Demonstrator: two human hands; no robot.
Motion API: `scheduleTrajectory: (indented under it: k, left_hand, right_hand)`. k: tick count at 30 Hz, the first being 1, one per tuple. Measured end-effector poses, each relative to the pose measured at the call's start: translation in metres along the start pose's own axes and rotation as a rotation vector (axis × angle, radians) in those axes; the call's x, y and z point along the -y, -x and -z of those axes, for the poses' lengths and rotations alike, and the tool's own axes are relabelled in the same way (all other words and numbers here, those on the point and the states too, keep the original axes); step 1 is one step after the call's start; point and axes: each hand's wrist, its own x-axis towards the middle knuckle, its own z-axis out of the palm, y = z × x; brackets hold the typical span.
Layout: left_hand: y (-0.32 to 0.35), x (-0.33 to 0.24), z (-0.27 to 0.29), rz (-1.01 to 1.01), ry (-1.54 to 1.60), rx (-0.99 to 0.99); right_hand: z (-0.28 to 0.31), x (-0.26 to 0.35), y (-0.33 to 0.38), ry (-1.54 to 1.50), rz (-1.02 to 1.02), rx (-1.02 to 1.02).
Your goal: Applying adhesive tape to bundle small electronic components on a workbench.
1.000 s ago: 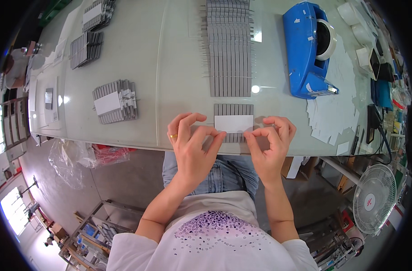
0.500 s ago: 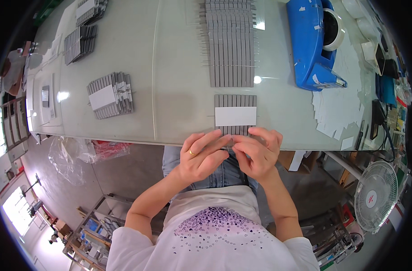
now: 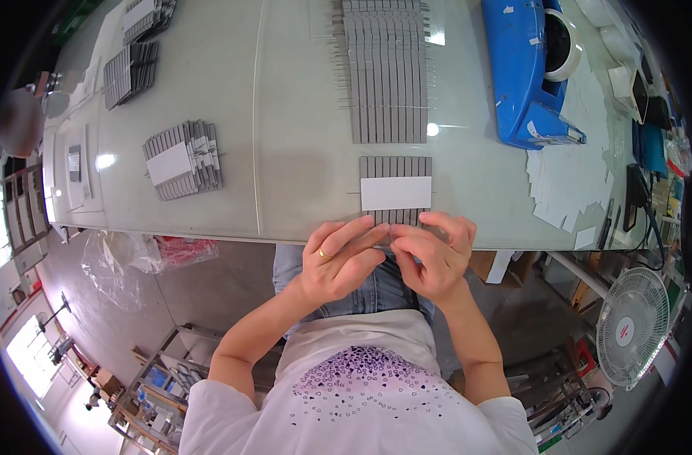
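Observation:
My left hand (image 3: pixel 341 259) and my right hand (image 3: pixel 435 255) meet at the table's front edge, thumbs and fingers pinched close together. Whatever lies between the fingertips is too small to make out. Just beyond them lies a short panel of grey strips (image 3: pixel 396 166) with a white card (image 3: pixel 396 193) across its middle. Fingertips of both hands rest at or very near the panel's near edge, and partly hide it. Thin wires poke out at the panel's sides. Farther back stretches a long row of overlapping grey strips (image 3: pixel 389 91).
At the right stands a blue tape dispenser (image 3: pixel 516 76) beside spread white paper pieces (image 3: pixel 562 186). Bundles of grey strips (image 3: pixel 169 163) lie on the left of the table (image 3: pixel 300 152). A white fan (image 3: pixel 632 327) stands low at the right.
Both hands keep nearly the same pinched pose at the panel's near edge. The view has shifted very slightly; nothing else has visibly moved.

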Motion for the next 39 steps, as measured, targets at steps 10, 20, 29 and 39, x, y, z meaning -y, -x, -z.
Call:
scheduleTrajectory:
  k: [10,20,29,39]
  left_hand:
    - [-0.023,-0.007,0.024,0.353,0.132,-0.028]
    - [-0.056,-0.008,0.014,0.59,-0.045,0.031]
    - [-0.053,-0.009,0.012,0.585,-0.069,0.062]
    - [-0.052,-0.01,0.012,0.603,-0.12,0.079]
  right_hand:
    - [0.02,0.005,-0.018,-0.142,-0.213,0.014]
    - [0.014,0.002,-0.03,-0.027,-0.503,0.03]
    - [0.011,0.001,-0.028,0.012,-0.488,0.03]
    - [0.021,-0.002,-0.028,-0.019,-0.559,0.037]
